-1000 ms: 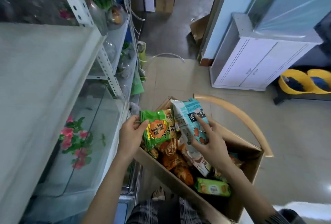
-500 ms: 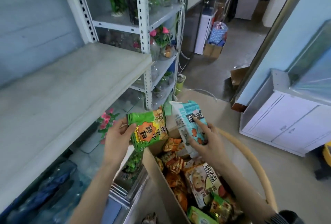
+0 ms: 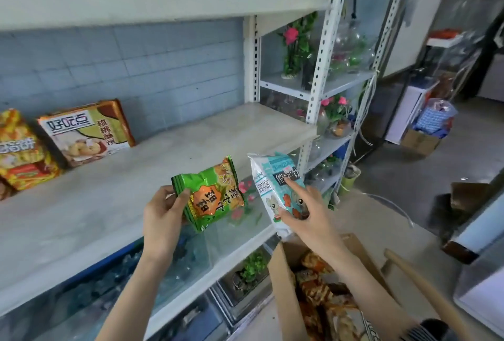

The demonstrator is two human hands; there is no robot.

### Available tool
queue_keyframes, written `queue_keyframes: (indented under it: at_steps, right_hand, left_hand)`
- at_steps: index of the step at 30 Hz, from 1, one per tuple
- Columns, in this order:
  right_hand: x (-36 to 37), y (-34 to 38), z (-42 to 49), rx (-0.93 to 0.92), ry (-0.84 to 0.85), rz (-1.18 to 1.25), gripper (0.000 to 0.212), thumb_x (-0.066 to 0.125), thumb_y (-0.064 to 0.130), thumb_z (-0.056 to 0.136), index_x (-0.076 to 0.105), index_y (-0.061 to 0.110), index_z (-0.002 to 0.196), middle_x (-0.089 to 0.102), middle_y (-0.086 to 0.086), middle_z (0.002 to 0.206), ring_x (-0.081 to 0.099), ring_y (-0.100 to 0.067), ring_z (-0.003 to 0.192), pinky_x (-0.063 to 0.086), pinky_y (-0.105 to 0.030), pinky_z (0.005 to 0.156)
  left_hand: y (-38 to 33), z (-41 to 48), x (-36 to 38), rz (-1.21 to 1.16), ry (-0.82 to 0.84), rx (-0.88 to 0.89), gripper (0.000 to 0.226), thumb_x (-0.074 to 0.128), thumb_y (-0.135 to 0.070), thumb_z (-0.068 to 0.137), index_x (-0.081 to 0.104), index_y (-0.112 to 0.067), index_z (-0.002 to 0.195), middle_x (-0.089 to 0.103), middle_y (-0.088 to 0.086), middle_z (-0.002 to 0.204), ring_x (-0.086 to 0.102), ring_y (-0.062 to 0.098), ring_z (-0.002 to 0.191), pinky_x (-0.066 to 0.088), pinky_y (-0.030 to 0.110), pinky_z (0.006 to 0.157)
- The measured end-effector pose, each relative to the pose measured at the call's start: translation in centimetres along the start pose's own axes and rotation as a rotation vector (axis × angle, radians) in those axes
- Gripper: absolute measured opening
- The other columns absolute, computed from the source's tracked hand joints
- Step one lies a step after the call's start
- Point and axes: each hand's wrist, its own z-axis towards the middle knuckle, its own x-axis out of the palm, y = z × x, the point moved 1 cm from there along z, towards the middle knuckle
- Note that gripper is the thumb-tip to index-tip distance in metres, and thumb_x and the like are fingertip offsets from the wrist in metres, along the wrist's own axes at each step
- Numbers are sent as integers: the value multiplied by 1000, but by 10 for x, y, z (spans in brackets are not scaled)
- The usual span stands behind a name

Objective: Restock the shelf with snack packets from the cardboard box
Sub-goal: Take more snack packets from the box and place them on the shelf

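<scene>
I saw the green snack packet [image 3: 211, 193] pinched at its nine o'clock edge by the left hand [image 3: 162, 212], over the front lip of the grey shelf [image 3: 109, 204]. At three o'clock from it, the right hand [image 3: 305, 212] gripped the pale blue packet [image 3: 278, 190] upright, fingers on its face. The cardboard box [image 3: 283, 272] sat at five o'clock, with packets inside. Toward ten o'clock, a biscuit box [image 3: 87, 130] leaned on the shelf beside a yellow packet [image 3: 21, 149]

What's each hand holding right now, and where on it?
Left hand grips the green-and-orange foil snack packet by its left edge; right hand holds the pale blue-and-white snack packet around its lower half.
</scene>
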Motion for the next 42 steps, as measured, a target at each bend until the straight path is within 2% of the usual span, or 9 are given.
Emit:
queue_keyframes:
  at_steps: [6, 8, 12, 16, 23, 25, 30, 36, 42]
  right_hand:
    - [52, 52, 12, -91, 101, 98, 61, 72, 27, 82, 40, 52, 128, 43, 9, 123, 48, 11, 108, 46, -7, 82]
    - [73, 71, 11, -120, 126, 104, 61, 72, 26, 82, 40, 50, 128, 44, 9, 123, 49, 5, 111, 46, -10, 85]
    - [120, 101, 2, -135, 219, 141, 63, 72, 27, 81, 44, 37, 137, 45, 3, 127, 50, -5, 115, 49, -29, 95]
    - [160, 127, -17, -156, 308, 195, 63, 72, 25, 82, 44, 38, 138, 43, 6, 128, 50, 11, 107, 49, -12, 82]
    - [217, 176, -59, -181, 395, 255, 63, 72, 24, 83, 44, 34, 139, 43, 7, 129, 52, 1, 113, 52, -19, 87]
    - [233, 187, -70, -188, 420, 259, 63, 72, 25, 83, 44, 34, 139, 43, 7, 129, 51, 0, 115, 51, -20, 89]
    - [276, 216, -94, -237, 419, 307, 59, 76, 19, 79, 48, 45, 125, 47, 9, 124, 51, 12, 107, 44, -4, 79]
    - [332, 250, -102, -248, 563, 350, 56, 74, 23, 81, 46, 50, 122, 47, 8, 124, 53, 4, 110, 49, -13, 83]
    - [392, 284, -99, -299, 660, 346, 58, 73, 20, 82, 47, 40, 128, 46, 4, 125, 52, -1, 113, 48, -11, 83]
  left_hand:
    - [-17, -7, -79, 23, -132, 40, 7, 55, -16, 95, 58, -17, 88, 72, -14, 72, 69, 6, 63, 53, 31, 58]
    - [-21, -10, -111, 17, -188, 53, 8, 55, -15, 95, 58, -17, 88, 72, -14, 71, 68, 5, 63, 52, 24, 53]
    - [-30, -21, -176, 13, -300, 84, 8, 56, -13, 94, 59, -15, 87, 72, -12, 71, 68, 4, 63, 50, 16, 47]
    - [-32, -38, -229, 12, -377, 78, 10, 57, -13, 93, 58, -15, 84, 72, -11, 69, 68, 5, 65, 50, 20, 51]
    - [-30, -83, -315, 11, -449, 59, 9, 57, -11, 93, 60, -12, 84, 72, -6, 71, 68, 7, 63, 52, 20, 50]
    - [-30, -98, -339, 29, -466, 49, 7, 58, -15, 93, 60, -14, 86, 73, -7, 73, 68, 11, 65, 52, 27, 52]
    - [-22, -138, -407, 46, -576, 6, 10, 60, -19, 92, 61, -18, 82, 71, 7, 77, 59, 30, 61, 42, 29, 47]
    - [-23, -165, -472, 26, -763, 23, 10, 59, -13, 92, 61, -15, 82, 71, -7, 66, 66, 17, 60, 50, 37, 63]
    - [-16, -173, -522, 5, -886, 26, 10, 60, -12, 91, 63, -16, 83, 73, -4, 68, 70, 16, 63, 51, 30, 53]
